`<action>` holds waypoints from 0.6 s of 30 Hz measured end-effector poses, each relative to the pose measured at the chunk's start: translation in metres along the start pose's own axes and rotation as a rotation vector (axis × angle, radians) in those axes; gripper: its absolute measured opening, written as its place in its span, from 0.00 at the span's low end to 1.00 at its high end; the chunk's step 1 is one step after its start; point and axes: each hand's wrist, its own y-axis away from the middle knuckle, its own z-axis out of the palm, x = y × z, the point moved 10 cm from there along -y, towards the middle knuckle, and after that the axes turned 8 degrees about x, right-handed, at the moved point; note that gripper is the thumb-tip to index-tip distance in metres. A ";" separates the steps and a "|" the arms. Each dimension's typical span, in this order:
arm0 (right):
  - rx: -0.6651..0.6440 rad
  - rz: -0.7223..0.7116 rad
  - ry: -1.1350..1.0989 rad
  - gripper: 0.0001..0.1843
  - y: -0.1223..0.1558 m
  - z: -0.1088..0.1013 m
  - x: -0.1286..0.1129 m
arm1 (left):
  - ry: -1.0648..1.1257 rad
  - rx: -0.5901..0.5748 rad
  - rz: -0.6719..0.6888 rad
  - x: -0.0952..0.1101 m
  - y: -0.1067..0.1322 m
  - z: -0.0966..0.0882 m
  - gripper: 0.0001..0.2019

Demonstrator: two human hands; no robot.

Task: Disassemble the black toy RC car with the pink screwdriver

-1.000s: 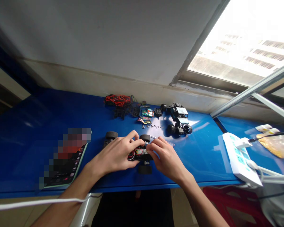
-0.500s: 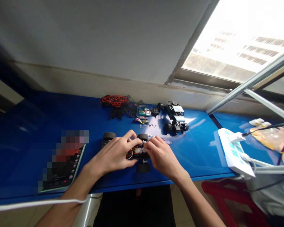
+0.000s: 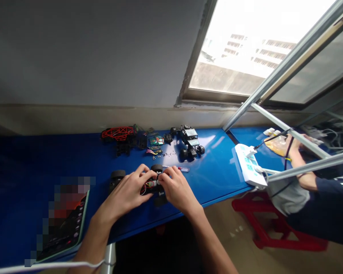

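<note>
A toy car chassis (image 3: 151,184) with black wheels and loose red and white wires lies on the blue table near its front edge. Around its body, my left hand (image 3: 131,186) is closed, thumb on the near side and fingers on the far side. My right hand (image 3: 175,186) pinches at a small pale part by the chassis's right end; the fingertips hide most of it. Just beyond the right hand is a screwdriver (image 3: 184,169) with a clear and red handle, lying on the table.
Along the wall sit a red-framed toy car (image 3: 118,133), a green car shell (image 3: 156,140), small screws (image 3: 168,154) and a black-and-silver toy truck (image 3: 189,139). A tablet (image 3: 65,224) lies left, a white power strip (image 3: 247,165) right. Past the metal frame, a co-worker's arm (image 3: 298,161) reaches over the table.
My view has swung to the right, so everything appears shifted left and more of the co-worker shows. Both hands keep their hold at the chassis.
</note>
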 end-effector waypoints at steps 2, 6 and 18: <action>-0.001 0.008 0.008 0.08 -0.001 0.000 0.000 | 0.020 -0.009 0.002 0.001 -0.001 0.000 0.19; -0.015 -0.010 0.025 0.08 -0.002 0.002 0.002 | 0.055 0.012 0.007 0.000 -0.004 0.001 0.19; -0.072 -0.134 0.023 0.12 -0.006 0.002 0.000 | 0.066 0.033 -0.028 -0.004 0.000 0.005 0.21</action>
